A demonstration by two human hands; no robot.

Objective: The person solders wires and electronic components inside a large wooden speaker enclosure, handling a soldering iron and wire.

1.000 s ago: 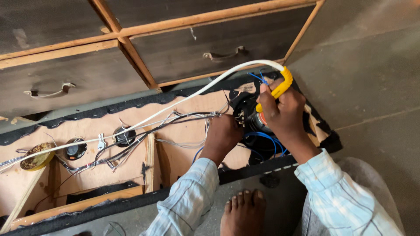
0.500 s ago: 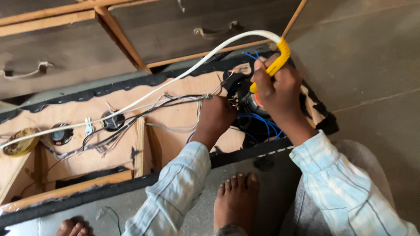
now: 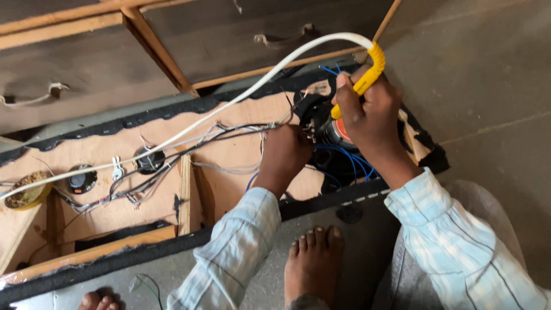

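My right hand (image 3: 370, 117) grips a soldering iron (image 3: 360, 85) by its yellow handle, tip pointing down at the terminals of a round black speaker unit (image 3: 319, 123) inside an open wooden cabinet (image 3: 120, 209). A white cord (image 3: 241, 97) runs from the handle across to the left. My left hand (image 3: 287, 152) is closed on thin wires (image 3: 241, 131) beside the speaker's terminals. Blue wires (image 3: 350, 163) loop under the speaker.
Grey wire bundles run left to two small round black parts (image 3: 148, 161) and a roll of yellowish tape (image 3: 26, 192). Wooden dividers (image 3: 185, 195) split the cabinet. A wood frame with drawer handles (image 3: 287, 37) lies beyond. My bare foot (image 3: 313, 264) rests on the grey floor.
The view has shifted down and slightly left. Both hands stay at the speaker terminals, the soldering iron still held against them.
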